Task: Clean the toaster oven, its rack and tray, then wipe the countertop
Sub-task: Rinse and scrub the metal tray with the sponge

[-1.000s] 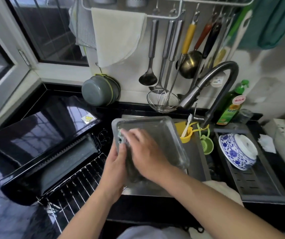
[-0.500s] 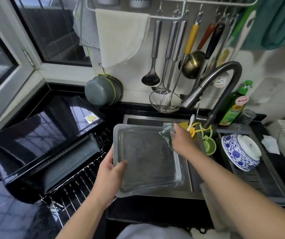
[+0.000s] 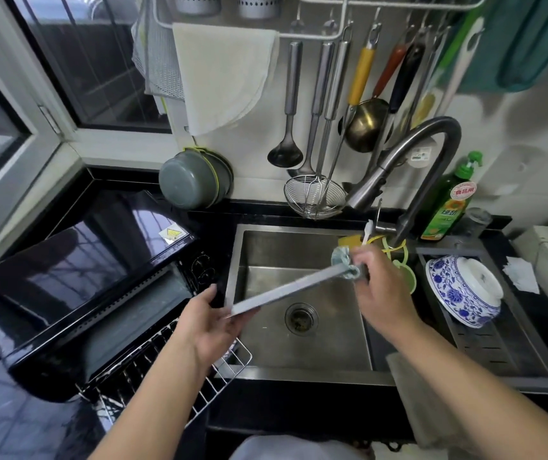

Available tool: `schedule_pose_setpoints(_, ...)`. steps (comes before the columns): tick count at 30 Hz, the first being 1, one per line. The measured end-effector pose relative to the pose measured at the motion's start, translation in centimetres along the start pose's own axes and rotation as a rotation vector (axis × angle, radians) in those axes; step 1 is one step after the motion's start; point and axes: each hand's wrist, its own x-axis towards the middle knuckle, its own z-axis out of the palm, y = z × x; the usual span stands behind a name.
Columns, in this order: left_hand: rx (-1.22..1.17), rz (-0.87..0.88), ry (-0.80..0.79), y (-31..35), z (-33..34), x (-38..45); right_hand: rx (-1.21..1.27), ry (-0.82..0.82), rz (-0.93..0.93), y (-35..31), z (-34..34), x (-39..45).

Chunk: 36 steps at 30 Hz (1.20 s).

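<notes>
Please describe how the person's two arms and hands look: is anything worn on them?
Both forearms are bare, with no sleeves in view. The left hand and the right hand wear no gloves. I see no watch, ring or bracelet, though the right hand is blurred.

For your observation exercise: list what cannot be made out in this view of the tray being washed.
- Tray: edge-on in head view, so both faces unreadable.
- Right hand: blurred; its grip on the cloth unclear.
- Rack: partly hidden by left hand.
</notes>
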Motion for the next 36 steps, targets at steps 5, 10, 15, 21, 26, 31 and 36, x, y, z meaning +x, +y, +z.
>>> schedule_pose_setpoints(5,-0.023,0.021,-0.023,-1.3,0.5,0.3,-0.109,-0.291,-0.168,3.2,-0.2,-4.1)
schedule_pose_setpoints(10,0.159,0.142,-0.168,-3.6,-0.7,-1.4,-0.007,-0.666,0.150,3.1,-0.7,-3.7)
schedule_pose_setpoints(15,0.236,0.234,-0.259,-5.4,0.3,-2.8,0.386,-0.338,0.324,-4.0,0.7,-2.7)
schedule_pose_setpoints(21,0.413,0.244,-0.373,-6.9,1.4,-4.8,0.006,-0.496,0.020,-7.5,5.7,-0.8)
schedule_pose_setpoints(26,0.474,0.275,-0.480,-6.3,1.7,-5.9,0.185,-0.440,0.047,-7.7,4.6,3.5)
schedule_pose_setpoints(31,0.492,0.337,-0.546,-3.6,1.8,-5.4,0.088,-0.486,-0.209,-9.6,2.8,-0.1)
schedule_pose_setpoints(36,0.626,0.359,-0.568,-5.8,1.9,-6.4,-0.164,-0.371,-0.093,-11.3,2.7,6.1)
